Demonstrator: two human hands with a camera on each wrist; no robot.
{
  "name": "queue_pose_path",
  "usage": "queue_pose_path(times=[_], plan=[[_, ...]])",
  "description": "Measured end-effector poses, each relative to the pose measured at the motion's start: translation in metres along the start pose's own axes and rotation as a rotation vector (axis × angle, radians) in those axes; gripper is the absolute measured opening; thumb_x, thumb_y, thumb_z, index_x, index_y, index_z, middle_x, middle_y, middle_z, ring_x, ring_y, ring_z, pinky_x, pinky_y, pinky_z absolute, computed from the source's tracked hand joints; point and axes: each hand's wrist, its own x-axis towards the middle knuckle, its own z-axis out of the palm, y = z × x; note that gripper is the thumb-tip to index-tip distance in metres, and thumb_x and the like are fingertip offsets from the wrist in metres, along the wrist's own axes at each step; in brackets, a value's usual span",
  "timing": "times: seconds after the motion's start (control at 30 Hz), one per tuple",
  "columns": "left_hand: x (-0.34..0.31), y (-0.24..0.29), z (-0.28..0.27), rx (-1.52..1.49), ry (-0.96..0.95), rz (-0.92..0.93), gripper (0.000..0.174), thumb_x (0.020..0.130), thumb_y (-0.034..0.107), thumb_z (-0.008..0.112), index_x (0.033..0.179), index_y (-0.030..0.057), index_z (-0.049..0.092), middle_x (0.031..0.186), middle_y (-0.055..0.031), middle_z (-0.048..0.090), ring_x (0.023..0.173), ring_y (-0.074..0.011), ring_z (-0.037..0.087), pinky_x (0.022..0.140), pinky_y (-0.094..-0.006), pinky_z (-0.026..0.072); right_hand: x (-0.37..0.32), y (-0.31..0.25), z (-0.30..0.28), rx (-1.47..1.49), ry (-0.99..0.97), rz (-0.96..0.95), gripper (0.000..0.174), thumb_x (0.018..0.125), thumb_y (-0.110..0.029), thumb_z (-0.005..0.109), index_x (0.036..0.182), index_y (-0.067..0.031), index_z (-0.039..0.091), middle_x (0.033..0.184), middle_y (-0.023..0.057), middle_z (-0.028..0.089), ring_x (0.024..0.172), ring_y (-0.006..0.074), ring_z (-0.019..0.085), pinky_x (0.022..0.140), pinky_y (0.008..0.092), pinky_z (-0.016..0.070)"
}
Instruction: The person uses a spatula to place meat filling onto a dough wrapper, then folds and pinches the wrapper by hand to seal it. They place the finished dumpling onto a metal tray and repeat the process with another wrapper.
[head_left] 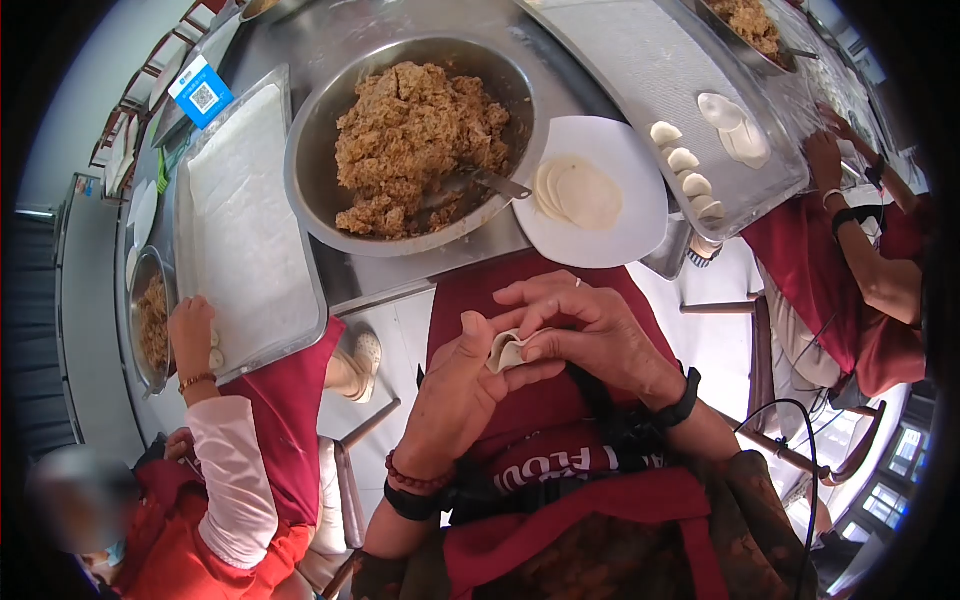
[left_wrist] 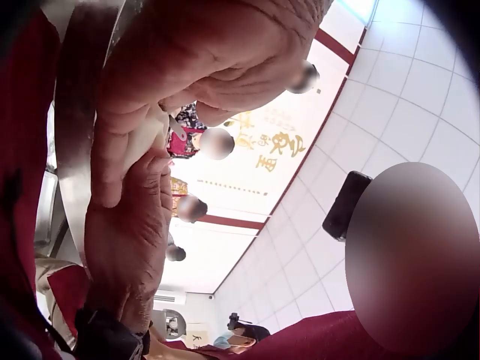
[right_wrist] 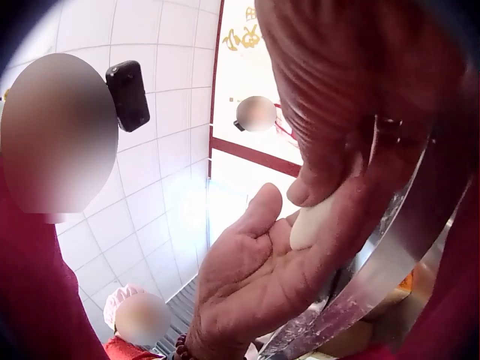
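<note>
A small, partly folded dumpling (head_left: 507, 352) of pale dough is held between both hands in front of the apron. My left hand (head_left: 445, 395) cradles it from below on bent fingers, thumb raised at its side. From the other side my right hand (head_left: 605, 335) pinches the dough edge between thumb and index finger. In the right wrist view the white dumpling (right_wrist: 311, 225) lies across the left fingers (right_wrist: 300, 274), under the right fingertips. Only a pale strip of the dumpling (left_wrist: 148, 139) shows between the hands in the left wrist view; any filling is hidden.
Ahead stands a steel bowl (head_left: 300, 190) of brown filling with a metal-handled utensil (head_left: 500, 184). Beside it, a white plate (head_left: 640, 215) bears round wrappers (head_left: 590, 195). Trays lie left (head_left: 245, 200) and right (head_left: 620, 70), the latter holding several dumplings. Other people work at both sides.
</note>
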Motion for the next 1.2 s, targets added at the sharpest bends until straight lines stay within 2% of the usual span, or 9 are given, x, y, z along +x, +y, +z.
queue_pose_path(times=[0.07, 0.17, 0.37, 0.47, 0.67, 0.77, 0.97, 1.03, 1.2], plan=[[-0.001, 0.0, -0.001, -0.042, 0.004, 0.003, 0.071, 0.105, 0.049, 0.029, 0.137, -0.0128, 0.041, 0.127, -0.0164, 0.056, 0.116, -0.0235, 0.059, 0.103, -0.0443, 0.0506, 0.001, -0.012, 0.007, 0.098, 0.036, 0.116, 0.014, 0.08, -0.009, 0.076, 0.094, -0.0064, 0.073, 0.118, 0.0105, 0.068, 0.115, 0.0204, 0.059, 0.1, 0.0356, 0.0459], [0.001, 0.0, -0.006, -0.029, -0.025, -0.019, 0.071, 0.105, 0.051, 0.028, 0.136, -0.0116, 0.044, 0.127, -0.0166, 0.056, 0.117, -0.0232, 0.059, 0.102, -0.0444, 0.051, 0.002, -0.009, 0.005, -0.117, 0.002, 0.018, 0.015, 0.082, -0.009, 0.075, 0.096, -0.0063, 0.073, 0.117, 0.0102, 0.068, 0.115, 0.0205, 0.059, 0.099, 0.0347, 0.047], [0.004, 0.003, 0.0, -0.06, 0.039, -0.052, 0.08, 0.103, 0.057, 0.017, 0.134, -0.0119, 0.043, 0.13, -0.021, 0.055, 0.123, -0.0282, 0.056, 0.105, -0.0476, 0.0482, -0.002, 0.011, 0.005, -0.045, 0.008, -0.107, 0.011, 0.085, -0.005, 0.071, 0.096, -0.005, 0.07, 0.116, 0.0105, 0.067, 0.11, 0.0204, 0.062, 0.094, 0.0324, 0.0503], [0.012, -0.011, -0.004, -0.415, -0.019, -0.06, 0.083, 0.102, 0.059, 0.014, 0.137, -0.0121, 0.04, 0.133, -0.0223, 0.054, 0.125, -0.0304, 0.054, 0.109, -0.0497, 0.0439, 0.0, 0.01, 0.01, 0.091, 0.111, -0.078, 0.012, 0.086, -0.003, 0.07, 0.097, -0.0046, 0.069, 0.113, 0.0105, 0.067, 0.108, 0.0189, 0.063, 0.092, 0.0315, 0.0513], [0.015, -0.015, -0.01, -0.365, -0.092, -0.007, 0.083, 0.102, 0.06, 0.014, 0.139, -0.011, 0.036, 0.137, -0.0221, 0.05, 0.127, -0.031, 0.052, 0.11, -0.0497, 0.0418, 0.001, 0.0, 0.013, -0.079, 0.117, 0.01, 0.009, 0.087, -0.004, 0.069, 0.097, -0.0048, 0.068, 0.11, 0.0093, 0.068, 0.111, 0.0185, 0.062, 0.094, 0.0312, 0.051], [0.013, -0.01, -0.003, -0.335, 0.026, -0.037, 0.076, 0.104, 0.055, 0.012, 0.137, -0.0074, 0.042, 0.135, -0.0221, 0.053, 0.125, -0.033, 0.053, 0.111, -0.0515, 0.0402, 0.004, 0.012, 0.008, -0.122, 0.086, -0.096, 0.01, 0.087, -0.004, 0.07, 0.097, -0.0055, 0.068, 0.105, 0.0069, 0.07, 0.113, 0.0191, 0.061, 0.095, 0.0318, 0.0504], [0.021, -0.03, -0.01, -0.635, -0.038, 0.02, 0.059, 0.108, 0.043, 0.021, 0.134, -0.0048, 0.042, 0.132, -0.0218, 0.054, 0.126, -0.0328, 0.053, 0.109, -0.0502, 0.0426, 0.004, 0.013, 0.012, -0.042, 0.114, -0.097, 0.012, 0.085, -0.005, 0.072, 0.097, -0.0068, 0.069, 0.105, 0.006, 0.071, 0.114, 0.0198, 0.06, 0.096, 0.033, 0.05], [0.02, -0.025, -0.003, -0.552, -0.009, 0.03, 0.055, 0.108, 0.041, 0.023, 0.133, -0.0045, 0.043, 0.13, -0.0212, 0.055, 0.125, -0.032, 0.054, 0.109, -0.0497, 0.0434, 0.002, 0.005, 0.015, 0.118, 0.127, 0.056, 0.013, 0.084, -0.005, 0.073, 0.095, -0.0072, 0.069, 0.104, 0.0055, 0.071, 0.114, 0.02, 0.06, 0.096, 0.0333, 0.0498], [0.019, -0.025, -0.004, -0.454, 0.036, 0.034, 0.049, 0.109, 0.036, 0.028, 0.132, -0.0046, 0.043, 0.129, -0.0199, 0.055, 0.122, -0.0297, 0.056, 0.107, -0.0468, 0.0456, 0.006, 0.012, 0.005, -0.308, 0.055, -0.227, 0.017, 0.079, -0.003, 0.076, 0.094, -0.0071, 0.068, 0.112, 0.0061, 0.068, 0.11, 0.0182, 0.061, 0.093, 0.0315, 0.0529]])
